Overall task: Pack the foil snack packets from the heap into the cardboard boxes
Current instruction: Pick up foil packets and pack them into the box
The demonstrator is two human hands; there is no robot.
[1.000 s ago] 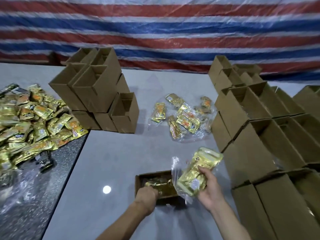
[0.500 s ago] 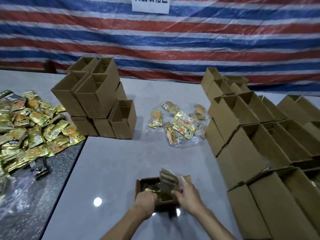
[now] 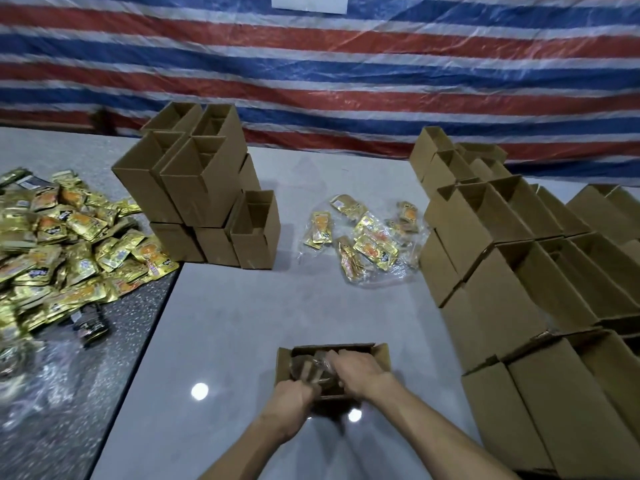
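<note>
Near the table's (image 3: 242, 323) front edge, the left hand (image 3: 294, 393) grips the brown box (image 3: 381, 355). The right hand (image 3: 360, 370) pushes plastic-wrapped gold packets (image 3: 308, 370) inside, but I cannot tell its grip.

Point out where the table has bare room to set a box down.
Bare tabletop lies between the open box and the scattered packets, and left of the box to the dark slab. Crowded: heap at left, box stack beside it, more stacks right.

A tarp (image 3: 346, 64) striped red, white and blue hangs as the backdrop; a white sign (image 3: 309, 2) on it is cut off by the top edge; the pale grey table (image 3: 242, 323) adjoins a dark speckled counter (image 3: 86, 393) on the left; crumpled clear plastic (image 3: 31, 375) lies on that counter.
</note>
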